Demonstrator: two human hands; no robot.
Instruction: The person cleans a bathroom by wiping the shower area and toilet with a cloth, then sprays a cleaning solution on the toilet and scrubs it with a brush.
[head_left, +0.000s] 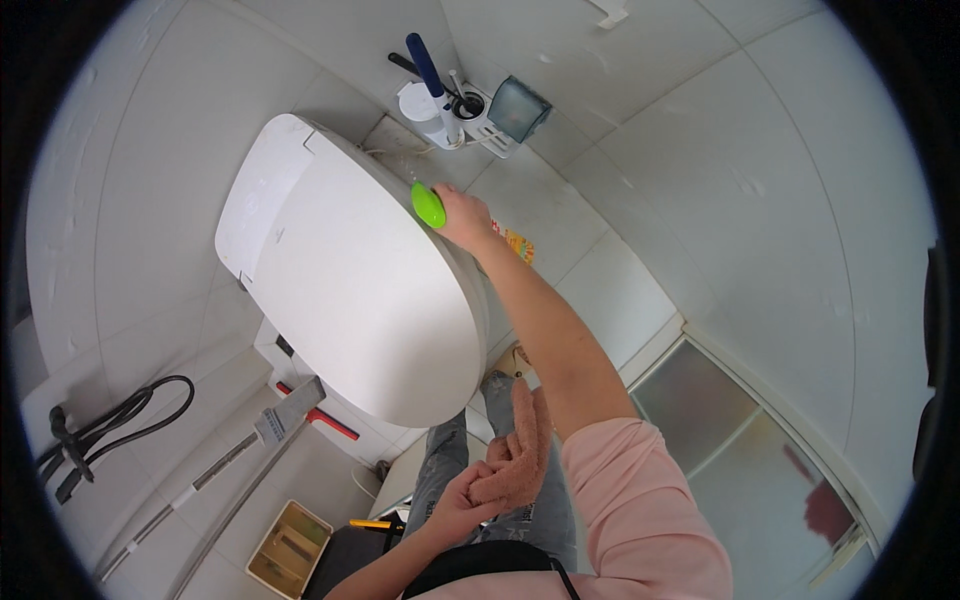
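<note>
My right hand (466, 216) grips a spray bottle by its bright green trigger head (428, 205), beside the toilet's right rim. Below my wrist, part of the bottle's orange and yellow label (520, 246) shows; my hand and forearm hide the rest. A folded terry cloth (519, 465), brownish pink, is held in my left hand (461, 501) in front of my legs. The white toilet (360, 277) stands before me with its lid down. My left hand is apart from the toilet.
Behind the toilet on the right, a toilet brush (429, 71) with a blue handle stands among holders (499, 139). At left are long poles (225, 459), a red-edged squeegee (334, 424), black cable loops (127, 424) and a sectioned box (290, 547). A glazed door (742, 435) is at right.
</note>
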